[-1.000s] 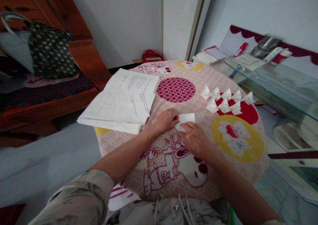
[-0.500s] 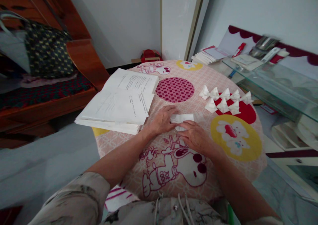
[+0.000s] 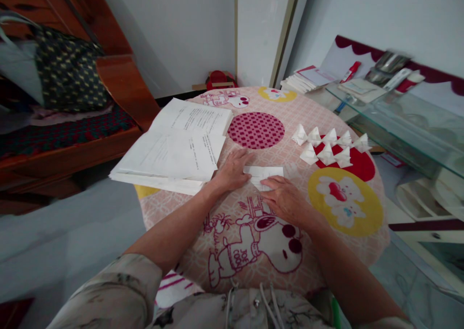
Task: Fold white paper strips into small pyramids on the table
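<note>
A small folded piece of white paper (image 3: 266,171) lies on the round, patterned tablecloth. At its left edge rests my left hand (image 3: 233,171), palm down with the fingers stretched out and the thumb touching the paper. My right hand (image 3: 286,198) lies over the paper's lower right part, fingers extended and pressing on it; that part is hidden beneath them. Farther right, several folded white paper shapes with pointed tips (image 3: 328,152) stand in two rows. To the left is an open book (image 3: 174,147) with printed pages.
Glass shelves (image 3: 402,121) border the table on the right, bearing a red marker (image 3: 351,71) and metal containers. A stack of booklets (image 3: 308,79) sits behind. On the left, a wooden bench (image 3: 121,89) holds a dark patterned bag (image 3: 70,70).
My left hand has slid left, away from my right hand, uncovering more of the paper. My right hand has stayed at the paper's lower right. The paper shapes and book remain in place.
</note>
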Demonstrator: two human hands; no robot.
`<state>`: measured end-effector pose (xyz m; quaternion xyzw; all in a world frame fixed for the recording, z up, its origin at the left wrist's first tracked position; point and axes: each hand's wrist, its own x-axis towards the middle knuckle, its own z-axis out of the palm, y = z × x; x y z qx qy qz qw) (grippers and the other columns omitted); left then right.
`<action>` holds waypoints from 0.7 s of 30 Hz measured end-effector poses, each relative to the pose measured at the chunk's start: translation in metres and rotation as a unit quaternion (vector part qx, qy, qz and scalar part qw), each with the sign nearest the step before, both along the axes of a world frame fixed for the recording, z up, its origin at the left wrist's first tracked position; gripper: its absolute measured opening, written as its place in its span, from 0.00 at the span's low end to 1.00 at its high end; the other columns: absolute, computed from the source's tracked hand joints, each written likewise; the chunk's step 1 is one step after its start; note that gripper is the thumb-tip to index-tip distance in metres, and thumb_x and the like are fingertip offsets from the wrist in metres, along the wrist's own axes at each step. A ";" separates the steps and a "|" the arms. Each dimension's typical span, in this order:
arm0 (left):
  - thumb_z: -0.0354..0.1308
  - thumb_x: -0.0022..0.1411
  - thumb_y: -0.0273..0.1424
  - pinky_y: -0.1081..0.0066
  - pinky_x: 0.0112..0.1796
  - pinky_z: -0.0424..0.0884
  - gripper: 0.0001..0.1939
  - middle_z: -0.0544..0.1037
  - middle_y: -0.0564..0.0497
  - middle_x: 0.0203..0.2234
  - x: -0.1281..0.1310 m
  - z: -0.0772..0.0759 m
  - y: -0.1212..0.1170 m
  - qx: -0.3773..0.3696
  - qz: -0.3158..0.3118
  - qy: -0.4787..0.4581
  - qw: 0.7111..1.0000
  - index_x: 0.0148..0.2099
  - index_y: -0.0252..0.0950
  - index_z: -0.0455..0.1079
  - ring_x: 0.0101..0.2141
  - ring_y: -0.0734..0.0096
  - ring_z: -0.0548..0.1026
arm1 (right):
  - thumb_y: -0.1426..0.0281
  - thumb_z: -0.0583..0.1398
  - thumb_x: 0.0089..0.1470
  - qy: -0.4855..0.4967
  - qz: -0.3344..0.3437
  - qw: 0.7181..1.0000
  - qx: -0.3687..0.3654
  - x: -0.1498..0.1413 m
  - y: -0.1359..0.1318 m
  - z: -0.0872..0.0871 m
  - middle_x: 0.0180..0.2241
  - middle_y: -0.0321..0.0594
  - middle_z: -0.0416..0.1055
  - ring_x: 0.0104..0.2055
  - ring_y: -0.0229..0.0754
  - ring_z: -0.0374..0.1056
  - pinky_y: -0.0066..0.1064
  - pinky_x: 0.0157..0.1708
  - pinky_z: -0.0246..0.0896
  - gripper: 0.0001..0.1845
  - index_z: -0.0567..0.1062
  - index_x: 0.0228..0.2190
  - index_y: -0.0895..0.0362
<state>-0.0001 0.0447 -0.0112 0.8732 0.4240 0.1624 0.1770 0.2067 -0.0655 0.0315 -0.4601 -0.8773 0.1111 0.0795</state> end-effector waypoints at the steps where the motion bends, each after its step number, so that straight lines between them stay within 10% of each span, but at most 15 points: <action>1: 0.63 0.57 0.27 0.43 0.67 0.51 0.38 0.61 0.36 0.68 0.000 -0.002 0.001 0.000 0.002 -0.001 1.000 0.69 0.35 0.60 0.68 0.47 0.57 | 0.74 0.58 0.60 0.000 0.001 1.000 0.002 0.000 0.000 0.000 0.53 0.50 0.74 0.56 0.53 0.65 0.49 0.59 0.60 0.11 0.82 0.34 0.56; 12: 0.52 0.57 0.15 0.62 0.50 0.75 0.20 0.80 0.44 0.47 0.005 0.018 -0.010 0.033 -0.027 -0.161 0.986 0.48 0.34 0.77 0.48 0.65 0.77 | 0.74 0.59 0.61 0.008 0.002 1.000 -0.009 -0.001 0.001 0.003 0.51 0.49 0.74 0.57 0.51 0.64 0.46 0.59 0.59 0.11 0.81 0.31 0.56; 21: 0.56 0.58 0.19 0.69 0.41 0.72 0.10 0.80 0.51 0.33 0.011 0.010 -0.010 -0.036 -0.084 -0.101 0.991 0.37 0.35 0.77 0.36 0.72 0.76 | 0.72 0.57 0.64 0.055 0.002 0.999 0.002 0.005 0.011 -0.003 0.46 0.44 0.76 0.52 0.49 0.66 0.43 0.56 0.60 0.13 0.82 0.33 0.54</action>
